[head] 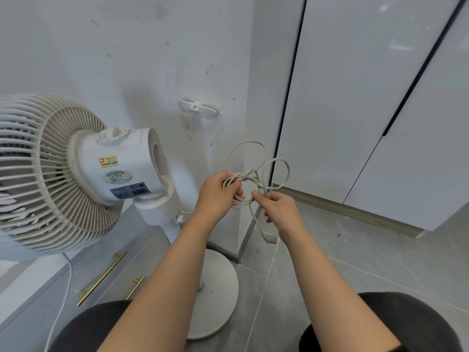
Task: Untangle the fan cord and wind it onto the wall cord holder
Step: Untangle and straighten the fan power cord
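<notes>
A knotted off-white fan cord [256, 158] hangs between my hands, with two loops standing up above the knot. My left hand [218, 193] grips the bundle of strands at the knot. My right hand [278, 208] pinches a strand just right of it. The plug [270, 238] dangles below my right wrist. The white cord holder [198, 107] is fixed to the wall above and left of the hands, with no cord on it. The white pedestal fan [76, 171] stands at the left.
The fan's round base [218, 295] rests on the grey tiled floor between my knees. A white drawer unit with brass handles [101, 278] sits under the fan head. Glossy white cabinet doors [368, 97] fill the right side. Another stretch of cord [67, 280] hangs at lower left.
</notes>
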{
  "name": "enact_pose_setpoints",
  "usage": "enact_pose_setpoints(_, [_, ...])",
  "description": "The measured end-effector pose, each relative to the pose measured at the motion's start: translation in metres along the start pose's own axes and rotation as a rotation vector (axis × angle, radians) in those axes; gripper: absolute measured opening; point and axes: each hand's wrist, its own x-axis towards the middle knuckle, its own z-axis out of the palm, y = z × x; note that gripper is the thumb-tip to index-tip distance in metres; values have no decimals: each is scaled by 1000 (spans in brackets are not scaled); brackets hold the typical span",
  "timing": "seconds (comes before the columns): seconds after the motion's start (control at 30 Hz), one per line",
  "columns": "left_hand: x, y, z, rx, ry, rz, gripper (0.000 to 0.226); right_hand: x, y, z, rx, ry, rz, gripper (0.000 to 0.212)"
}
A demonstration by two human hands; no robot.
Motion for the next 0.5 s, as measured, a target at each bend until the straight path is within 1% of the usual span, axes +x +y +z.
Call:
enact_pose_setpoints(0.07, [0,0,0,28,-16,9,15,2,-2,5,25,0,-4,28])
enact_pose_setpoints(0.13, [-1,0,0,57,-25,12,10,5,-2,7,72,43,1,23])
enact_pose_setpoints(0.2, [-1,0,1,89,-21,20,9,7,0,8,113,82,9,23])
enact_pose_setpoints(0.3, [-1,-1,1,104,-22,16,8,8,2,7,165,77,17,19])
enact_pose_setpoints(0.4, [-2,-5,1,154,-23,-1,5,8,4,4,166,86,10,19])
enact_pose_setpoints(0.5, [-2,-7,2,167,-32,-36,9,9,7,0,192,83,24,20])
